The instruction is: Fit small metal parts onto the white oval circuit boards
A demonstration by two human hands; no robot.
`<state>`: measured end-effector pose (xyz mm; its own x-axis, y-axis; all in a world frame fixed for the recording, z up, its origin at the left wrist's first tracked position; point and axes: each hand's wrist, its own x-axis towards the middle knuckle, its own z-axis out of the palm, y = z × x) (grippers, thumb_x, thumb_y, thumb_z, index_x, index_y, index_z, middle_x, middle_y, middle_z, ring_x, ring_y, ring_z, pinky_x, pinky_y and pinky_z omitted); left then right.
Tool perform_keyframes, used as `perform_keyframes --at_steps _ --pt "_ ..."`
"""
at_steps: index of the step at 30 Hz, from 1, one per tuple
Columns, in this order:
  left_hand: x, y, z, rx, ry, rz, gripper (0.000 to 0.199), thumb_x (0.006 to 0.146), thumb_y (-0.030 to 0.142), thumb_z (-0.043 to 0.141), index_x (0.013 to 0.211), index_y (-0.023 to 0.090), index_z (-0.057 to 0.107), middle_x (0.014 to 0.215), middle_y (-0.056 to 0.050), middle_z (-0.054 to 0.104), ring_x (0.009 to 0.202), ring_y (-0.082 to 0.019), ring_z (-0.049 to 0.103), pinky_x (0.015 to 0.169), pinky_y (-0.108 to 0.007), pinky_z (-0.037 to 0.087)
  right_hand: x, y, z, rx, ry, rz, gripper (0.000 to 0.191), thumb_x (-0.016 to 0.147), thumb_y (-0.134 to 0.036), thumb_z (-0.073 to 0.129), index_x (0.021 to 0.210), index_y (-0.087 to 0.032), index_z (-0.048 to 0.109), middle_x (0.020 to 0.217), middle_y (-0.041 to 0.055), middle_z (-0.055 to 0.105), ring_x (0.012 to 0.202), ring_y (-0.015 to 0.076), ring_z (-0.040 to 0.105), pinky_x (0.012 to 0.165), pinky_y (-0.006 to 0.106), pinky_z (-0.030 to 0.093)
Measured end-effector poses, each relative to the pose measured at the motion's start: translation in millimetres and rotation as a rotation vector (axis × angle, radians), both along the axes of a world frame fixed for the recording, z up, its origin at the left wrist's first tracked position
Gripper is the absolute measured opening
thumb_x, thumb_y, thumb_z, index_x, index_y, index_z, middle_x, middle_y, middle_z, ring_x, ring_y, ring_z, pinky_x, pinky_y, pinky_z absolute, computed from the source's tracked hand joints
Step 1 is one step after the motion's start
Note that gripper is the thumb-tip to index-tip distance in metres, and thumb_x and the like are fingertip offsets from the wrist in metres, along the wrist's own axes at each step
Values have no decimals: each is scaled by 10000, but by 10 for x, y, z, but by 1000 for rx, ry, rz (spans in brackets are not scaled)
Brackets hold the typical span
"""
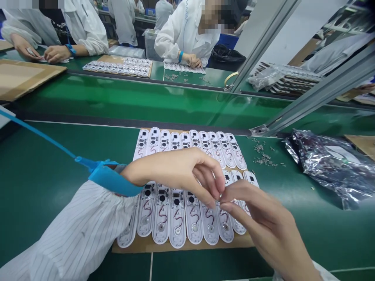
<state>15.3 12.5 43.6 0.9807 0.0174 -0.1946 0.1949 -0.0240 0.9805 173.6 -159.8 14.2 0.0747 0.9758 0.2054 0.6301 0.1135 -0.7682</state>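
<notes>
My left hand [187,168], with a blue wrist strap [115,178] on its wrist, reaches across the middle of the work. Its thumb and fingertips are pinched together. My right hand [263,218] comes in from the lower right, thumb and forefinger also pinched, and the fingertips of both hands meet. A tiny glint shows between them, too small to name. Below the hands lie two rows of white oval plastic housings [177,218], with circuit boards, red and black wires and round metal discs inside. They rest on a cardboard sheet [140,246].
Scattered small metal parts [263,158] lie right of the housings. Farther right is a shiny plastic bag [331,164]. A green conveyor belt [146,99] runs behind, with a metal post [316,89] at right. Across it, two people [187,39] work at similar housings [123,67].
</notes>
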Motion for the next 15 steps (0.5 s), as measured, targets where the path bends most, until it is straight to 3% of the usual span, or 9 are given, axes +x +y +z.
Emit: perform_keyframes --at_steps 4,6,10,15 --pt "-6 -29 -82 554 125 62 184 735 137 671 903 211 686 851 7 703 756 -153 654 609 -242 477 -99 19 -150 86 -335 140 153 993 -231 507 964 -244 657 905 50 647 814 192 612 662 305 498" --pt "-2 -83 -161 737 178 69 152 744 163 599 862 215 682 788 2 687 689 -157 615 551 -251 408 -162 42 -232 66 -434 213 205 1016 -206 445 957 -219 641 890 48 648 788 189 589 661 315 480" --pt "-2 -177 -342 838 202 50 155 710 148 528 769 217 655 650 4 633 555 -149 537 482 -264 325 -229 67 -340 14 -569 267 277 1028 -168 381 910 -196 631 871 51 634 728 189 545 628 320 432" --pt "27 -163 -485 809 228 51 102 664 174 596 747 209 645 704 -4 659 602 -166 561 500 -281 344 -213 60 -364 -2 -655 315 244 1018 -142 395 929 -179 619 886 59 617 739 195 538 648 326 419"
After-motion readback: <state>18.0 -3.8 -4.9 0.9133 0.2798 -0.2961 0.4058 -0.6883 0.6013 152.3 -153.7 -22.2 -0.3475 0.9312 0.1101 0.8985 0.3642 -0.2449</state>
